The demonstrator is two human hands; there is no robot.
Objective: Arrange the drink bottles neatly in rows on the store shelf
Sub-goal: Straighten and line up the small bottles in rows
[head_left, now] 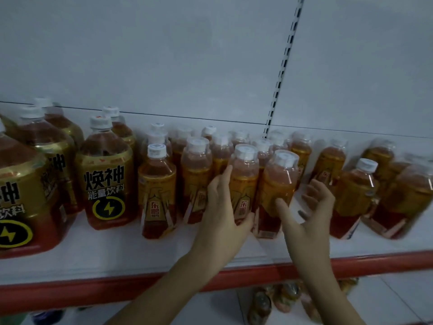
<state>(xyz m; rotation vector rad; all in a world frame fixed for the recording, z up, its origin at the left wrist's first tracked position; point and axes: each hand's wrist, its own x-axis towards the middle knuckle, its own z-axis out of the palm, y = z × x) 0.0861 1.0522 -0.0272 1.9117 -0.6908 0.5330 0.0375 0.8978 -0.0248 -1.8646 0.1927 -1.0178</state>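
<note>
Small amber drink bottles with gold labels and white caps stand in loose rows on the white shelf (117,256). My left hand (222,207) grips one front-row bottle (243,181), fingers along its left side and thumb round its base. Beside it to the right stands another front bottle (277,184). My right hand (309,214) is spread just to the right of that one. Its thumb lies across the bottle's front and its fingers are loosely curled, clear of the bottle. More small bottles (356,198) stand unevenly further right, some blurred.
Large bottles with black and gold labels (107,184) fill the shelf's left side. The shelf has a red front edge (70,292). A slotted upright (283,66) splits the white back panel. Other bottles (281,299) lie on the level below.
</note>
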